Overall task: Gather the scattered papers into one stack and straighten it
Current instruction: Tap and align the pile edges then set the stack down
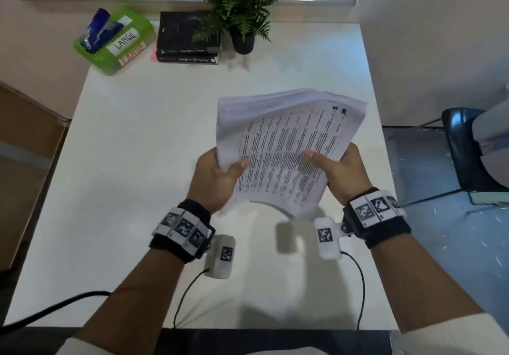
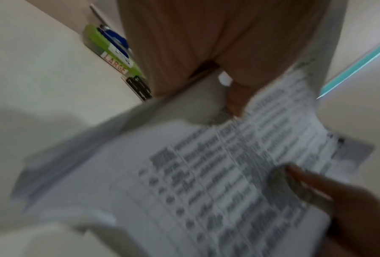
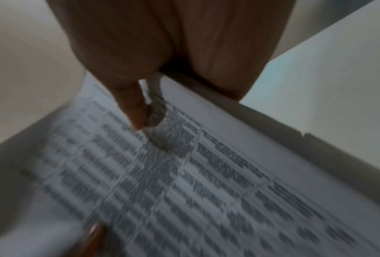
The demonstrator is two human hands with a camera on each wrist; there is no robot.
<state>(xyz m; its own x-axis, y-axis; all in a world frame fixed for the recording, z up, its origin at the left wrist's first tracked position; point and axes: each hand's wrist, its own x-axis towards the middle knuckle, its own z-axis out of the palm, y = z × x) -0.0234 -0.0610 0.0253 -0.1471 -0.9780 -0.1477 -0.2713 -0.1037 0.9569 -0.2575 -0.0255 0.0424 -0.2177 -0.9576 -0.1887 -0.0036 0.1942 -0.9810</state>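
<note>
— How many paper stacks (image 1: 286, 145), and where?

— One only, lifted clear of the white bench (image 1: 132, 161), above its middle-right part, tilted with the far edge raised. Printed table rows on the top sheet. Edges uneven at the far end, sheets fanned slightly; near edge sagging in a curve between the wrists. Number of sheets impossible to count.

— Hands?

— Two, both on the stack. Left hand (image 1: 217, 178) gripping the left edge, thumb curled over the top sheet, fingers hidden beneath. Right hand (image 1: 341, 170) gripping the right edge in the same way, thumb pressed on the print. Same seen up close from the left wrist, though blurred: left thumb (image 2: 235, 97) on the page, right thumb (image 2: 305, 180) coming in from the opposite side. From the right wrist, thumb (image 3: 134, 113) flat on the printed sheet (image 3: 206, 191), also blurred.

— On the wrists?

— Two black bands with square markers, one per wrist, and two white camera blocks, each trailing a black cable.

— Anything else on the bench?

— At the far edge, three groups. One green box (image 1: 115, 43) marked LARGE twice, with a blue packet (image 1: 97, 29) poking out of it. Two black books (image 1: 190, 37) stacked, something pink under them. One potted fern (image 1: 242, 10) in a dark pot, just beside the books.

— Off the bench?

— One black chair (image 1: 468, 148) on the right, on the floor.
</note>
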